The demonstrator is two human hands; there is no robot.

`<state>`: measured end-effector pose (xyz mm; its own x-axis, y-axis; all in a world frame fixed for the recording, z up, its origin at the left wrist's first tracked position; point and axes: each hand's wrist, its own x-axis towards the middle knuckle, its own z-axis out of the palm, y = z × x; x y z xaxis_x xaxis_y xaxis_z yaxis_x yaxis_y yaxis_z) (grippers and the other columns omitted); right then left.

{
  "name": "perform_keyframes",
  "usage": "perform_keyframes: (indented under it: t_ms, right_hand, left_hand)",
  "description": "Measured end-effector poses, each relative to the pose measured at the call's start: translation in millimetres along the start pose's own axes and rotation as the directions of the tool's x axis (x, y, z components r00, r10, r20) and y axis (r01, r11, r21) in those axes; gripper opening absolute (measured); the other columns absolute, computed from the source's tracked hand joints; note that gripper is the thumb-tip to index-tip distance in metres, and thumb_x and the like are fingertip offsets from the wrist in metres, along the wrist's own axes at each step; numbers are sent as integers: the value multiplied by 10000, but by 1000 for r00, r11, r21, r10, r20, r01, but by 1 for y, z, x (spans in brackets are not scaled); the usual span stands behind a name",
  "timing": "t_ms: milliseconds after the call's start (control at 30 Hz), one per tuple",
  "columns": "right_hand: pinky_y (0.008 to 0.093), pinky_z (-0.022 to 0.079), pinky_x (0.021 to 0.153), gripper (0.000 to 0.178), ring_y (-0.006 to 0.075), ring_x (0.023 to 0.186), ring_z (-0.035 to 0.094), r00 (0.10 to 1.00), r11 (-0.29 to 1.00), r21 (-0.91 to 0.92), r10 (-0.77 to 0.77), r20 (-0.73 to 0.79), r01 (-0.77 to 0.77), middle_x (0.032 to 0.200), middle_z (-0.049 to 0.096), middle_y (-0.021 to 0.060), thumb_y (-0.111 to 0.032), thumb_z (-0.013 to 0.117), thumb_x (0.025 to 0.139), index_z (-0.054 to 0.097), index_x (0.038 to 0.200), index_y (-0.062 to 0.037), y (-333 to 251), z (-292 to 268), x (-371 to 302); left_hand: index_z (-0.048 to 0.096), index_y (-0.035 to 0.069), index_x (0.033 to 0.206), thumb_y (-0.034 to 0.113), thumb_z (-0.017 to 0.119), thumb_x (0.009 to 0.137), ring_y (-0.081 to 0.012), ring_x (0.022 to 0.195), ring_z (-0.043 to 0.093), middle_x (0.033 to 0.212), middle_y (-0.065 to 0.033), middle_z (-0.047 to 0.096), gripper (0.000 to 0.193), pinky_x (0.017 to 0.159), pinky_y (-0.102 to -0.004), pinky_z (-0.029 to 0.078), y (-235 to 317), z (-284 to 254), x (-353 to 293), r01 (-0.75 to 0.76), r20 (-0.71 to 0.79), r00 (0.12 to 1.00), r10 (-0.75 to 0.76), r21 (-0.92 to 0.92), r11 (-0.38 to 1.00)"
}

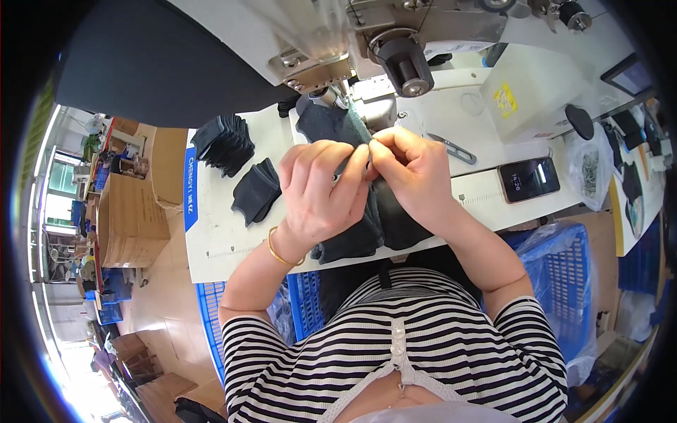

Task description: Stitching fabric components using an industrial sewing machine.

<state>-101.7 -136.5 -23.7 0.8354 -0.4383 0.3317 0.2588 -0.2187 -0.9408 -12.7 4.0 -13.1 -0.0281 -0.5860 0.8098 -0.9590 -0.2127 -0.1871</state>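
Both hands meet just in front of the needle area of a sewing machine (321, 88), fingertips pinched close together. My left hand (317, 187), with a gold bangle at its wrist, and my right hand (412, 169) grip the near edge of a dark fabric piece (328, 123). This fabric runs up to the machine's presser foot, and a greenish strip shows along its right side. Under my hands, more dark fabric pieces (352, 240) hang at the table's front edge. What exactly lies between the fingertips is partly hidden.
Left on the white table (211, 236) lie two stacks of dark cut fabric, a larger stack (224, 143) and a smaller stack (257, 192). At right are thread snips (455, 149), a phone (529, 180) and a plastic bag (590, 169). Blue baskets (564, 282) stand below; cardboard boxes (134, 222) at left.
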Motion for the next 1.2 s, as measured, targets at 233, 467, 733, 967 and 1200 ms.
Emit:
perform_keyframes:
  t_ms: [233, 467, 733, 967, 1200]
  right_hand:
    - [197, 438, 533, 156, 55, 572, 596, 999, 996, 79, 39, -5, -38, 634, 636, 32, -100, 589, 955, 659, 897, 27, -4, 6, -2]
    - [228, 452, 507, 195, 65, 548, 597, 999, 991, 126, 41, -27, -37, 612, 639, 40, -154, 595, 939, 662, 854, 8, 4, 9, 4]
    - [224, 397, 479, 194, 33, 516, 520, 998, 986, 163, 42, -51, -33, 578, 614, 23, -153, 588, 953, 666, 863, 1, 5, 16, 12]
    - [220, 372, 472, 186, 25, 510, 494, 996, 975, 214, 73, -56, -60, 585, 622, 12, -132, 579, 958, 680, 883, 4, 5, 18, 10]
    - [220, 390, 480, 182, 32, 522, 528, 997, 983, 168, 74, -14, -71, 595, 629, 23, -127, 583, 948, 692, 894, 9, 7, 18, 5]
  left_hand:
    - [722, -17, 937, 10, 699, 620, -236, 872, 641, 976, -91, 664, 319, 779, -360, 508, -12, 12, -5, -98, -100, 990, 101, 36, 995]
    - [732, -42, 914, 29, 672, 573, -242, 838, 655, 948, -102, 681, 353, 762, -357, 537, -17, 12, 1, -110, -107, 988, 112, 23, 994]
    - [731, -46, 906, 34, 659, 561, -245, 838, 658, 945, -105, 685, 362, 759, -359, 541, -32, 19, 2, -136, -136, 981, 137, 19, 991]
    - [730, -38, 924, 33, 662, 553, -245, 841, 657, 937, -99, 683, 384, 762, -364, 541, -44, 24, 4, -155, -157, 975, 154, 10, 988]
    - [731, -18, 935, -6, 685, 580, -240, 858, 654, 926, -87, 673, 359, 782, -370, 538, -51, 32, 3, -113, -188, 976, 114, 13, 993]
